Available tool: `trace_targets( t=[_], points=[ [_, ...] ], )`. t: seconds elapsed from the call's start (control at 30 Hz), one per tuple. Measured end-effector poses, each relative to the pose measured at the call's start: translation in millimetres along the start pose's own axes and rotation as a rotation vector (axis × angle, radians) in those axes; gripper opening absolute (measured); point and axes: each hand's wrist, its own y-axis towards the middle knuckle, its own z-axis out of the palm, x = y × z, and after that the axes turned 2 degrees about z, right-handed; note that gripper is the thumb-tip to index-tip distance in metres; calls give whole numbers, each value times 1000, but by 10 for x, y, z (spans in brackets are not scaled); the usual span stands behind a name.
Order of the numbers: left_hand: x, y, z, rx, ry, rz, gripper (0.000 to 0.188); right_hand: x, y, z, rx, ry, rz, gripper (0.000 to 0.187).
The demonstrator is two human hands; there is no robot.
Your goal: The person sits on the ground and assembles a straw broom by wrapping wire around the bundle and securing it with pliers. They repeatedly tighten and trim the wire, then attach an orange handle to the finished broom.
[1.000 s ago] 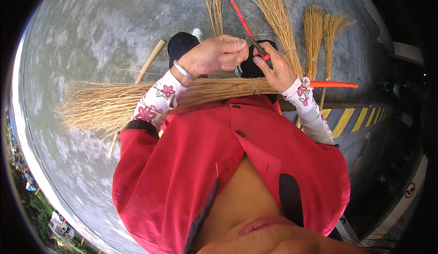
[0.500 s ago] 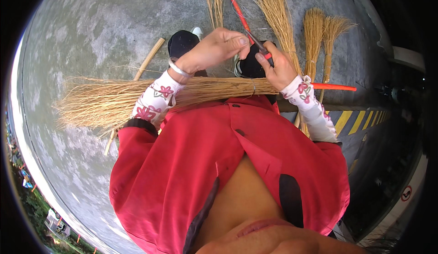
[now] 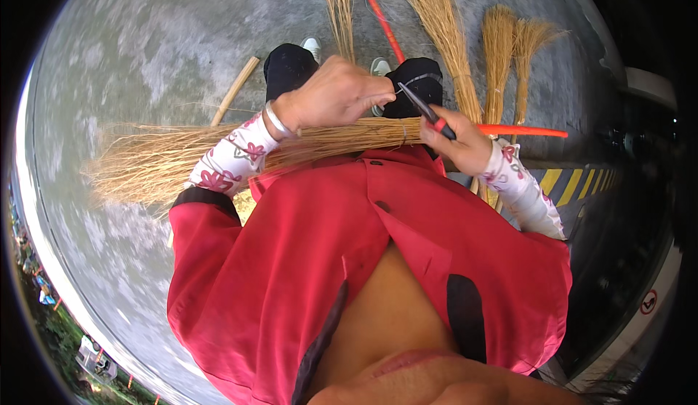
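Across my lap lies a straw broom (image 3: 163, 159), its bristles fanned to the left and its orange-red handle (image 3: 534, 131) out to the right. Above the bound part, my right hand (image 3: 463, 142) grips pliers (image 3: 435, 120) with black and red handles, the jaws pointing up and left. A thin wire (image 3: 422, 78) curves over my dark knee and meets the jaw tips. My left hand (image 3: 338, 94) is pinched closed just left of the jaws; the wire appears to run into its fingertips, which partly hide it.
On the concrete floor (image 3: 153, 56) ahead lies a red stick (image 3: 382, 21). Several brooms lie beyond my knees, among them a large one (image 3: 445, 34) and a smaller one (image 3: 499, 49). A wooden stick (image 3: 236, 91) is at left. A yellow-striped edge (image 3: 571, 187) runs to the right.
My right hand with the pliers has dropped toward my lap and turned so the jaws point up-left. My left hand has shifted slightly down and left. The wire now shows between them.
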Motion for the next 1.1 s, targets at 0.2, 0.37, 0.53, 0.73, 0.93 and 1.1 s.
trace_targets(
  t=[0.2,0.37,0.53,0.73,0.93,1.1],
  points=[
    [-26,-9,161,0,38,-334,23,-160,279,74,-473,-740,-49,23],
    [-98,109,238,-354,-48,-282,19,-112,290,109,-440,-510,36,19],
    [-89,125,138,-313,-187,-364,13,-82,298,95,-208,22,-56,19],
    [-88,128,82,-214,-253,-389,13,-87,283,112,-395,-250,-88,19],
    [-84,120,71,-176,-281,-435,15,-25,265,86,-393,-286,-71,18],
    [-64,116,64,-150,-269,-459,23,-18,261,123,-371,-268,-78,18]
  ],
)
